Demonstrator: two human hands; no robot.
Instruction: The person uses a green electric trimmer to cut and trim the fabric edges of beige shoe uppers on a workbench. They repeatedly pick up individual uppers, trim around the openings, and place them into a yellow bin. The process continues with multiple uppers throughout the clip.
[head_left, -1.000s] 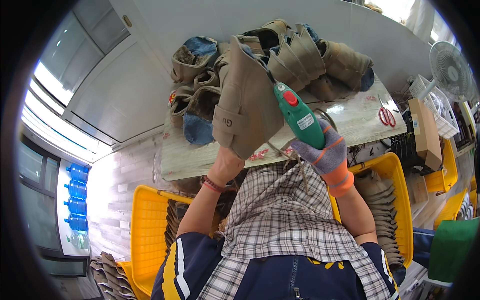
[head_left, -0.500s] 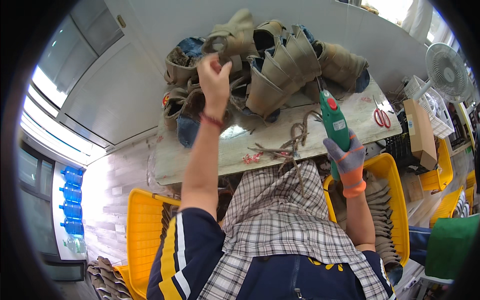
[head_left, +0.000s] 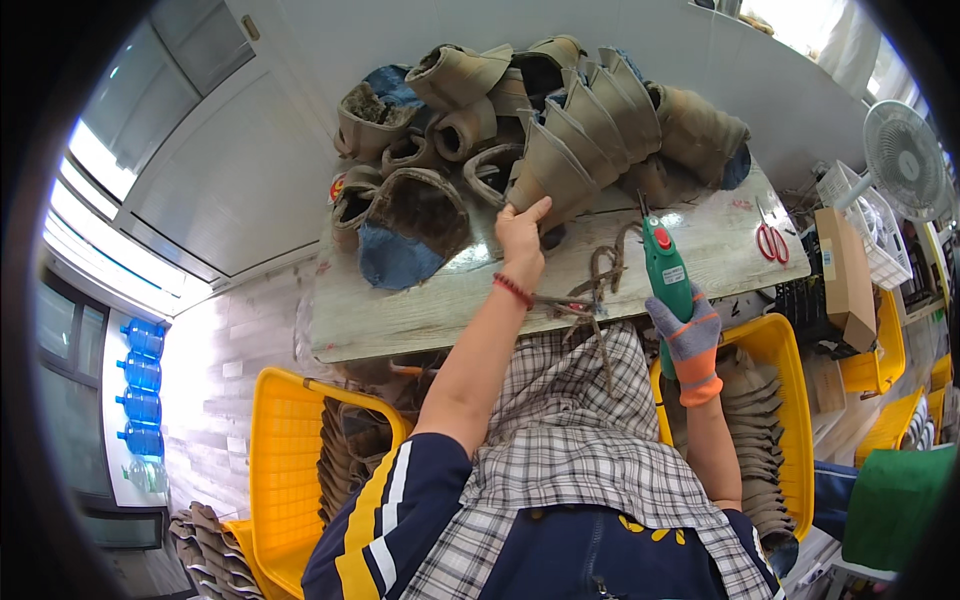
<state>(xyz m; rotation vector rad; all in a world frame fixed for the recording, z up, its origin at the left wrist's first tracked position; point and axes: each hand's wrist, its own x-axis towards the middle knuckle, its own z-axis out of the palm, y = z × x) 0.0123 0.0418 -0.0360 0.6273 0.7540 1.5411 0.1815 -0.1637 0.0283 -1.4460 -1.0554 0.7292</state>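
Observation:
A heap of khaki boot uppers point(head_left: 450, 130), some with blue soles, covers the far half of the grey table point(head_left: 400, 310). A nested row of khaki uppers point(head_left: 590, 130) lies at the heap's right side. My bare left hand point(head_left: 522, 235), with a red bracelet on the wrist, pinches the lower corner of the nearest upper in that row point(head_left: 550, 170). My right hand point(head_left: 688, 340), in a grey and orange glove, grips a green power tool point(head_left: 663, 262) with a red button. The tool's tip points up, just right of the row and apart from it.
Loose brown trimmed strips point(head_left: 600, 285) lie at the table's near edge. Red-handled scissors point(head_left: 770, 240) lie at the table's right end, next to a cardboard box point(head_left: 845, 270) and a fan point(head_left: 905, 155). Yellow crates point(head_left: 290, 440) point(head_left: 785, 350) with stacked uppers flank me.
A second ago my left hand held an upper against the tool. It then put that upper on the heap and came down to the nested row. The tool moved right and away.

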